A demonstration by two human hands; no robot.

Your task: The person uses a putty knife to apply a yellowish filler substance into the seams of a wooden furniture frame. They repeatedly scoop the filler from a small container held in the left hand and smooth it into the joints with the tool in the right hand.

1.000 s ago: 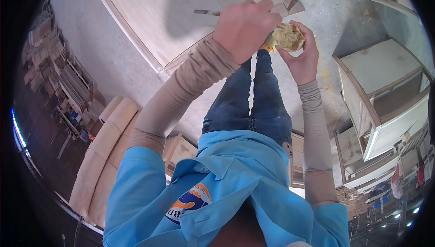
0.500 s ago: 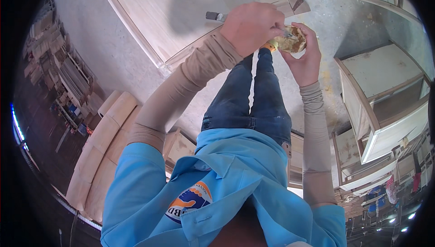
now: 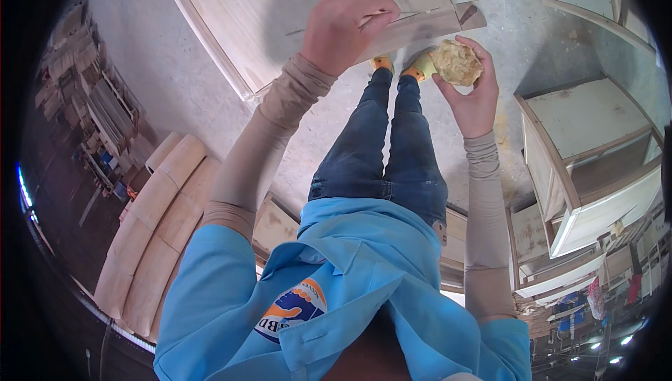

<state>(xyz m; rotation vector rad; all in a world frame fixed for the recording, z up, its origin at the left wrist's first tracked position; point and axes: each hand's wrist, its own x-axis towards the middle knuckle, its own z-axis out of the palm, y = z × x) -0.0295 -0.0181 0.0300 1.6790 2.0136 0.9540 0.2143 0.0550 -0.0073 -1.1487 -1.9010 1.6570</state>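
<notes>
Smooth grey concrete floor (image 3: 511, 143): spread underfoot, marked with whitish specks and yellow stains.
Boxy brown-framed cabinet with off-white panels (image 3: 588, 118): stood at right, its side open.
Curved pale wooden pieces (image 3: 157, 223): lay close together at left.
Stacked brown wooden boards (image 3: 115, 125): crowded a darker area at far left.
Small white lights (image 3: 625, 340): glowed at lower right.

Fisheye view, corners black; centre bright and evenly lit, a broad soft shadow lying across the wooden panel (image 3: 217, 3); concrete floor (image 3: 504, 17) pale; stacked timber (image 3: 115, 118) at left dim and murky; blue-white light strip (image 3: 24, 191) glaring at far left edge; small lamps (image 3: 616, 360) glaring at lower right; cabinet (image 3: 591, 118) edges bending toward the rim; peripheral detail soft
</notes>
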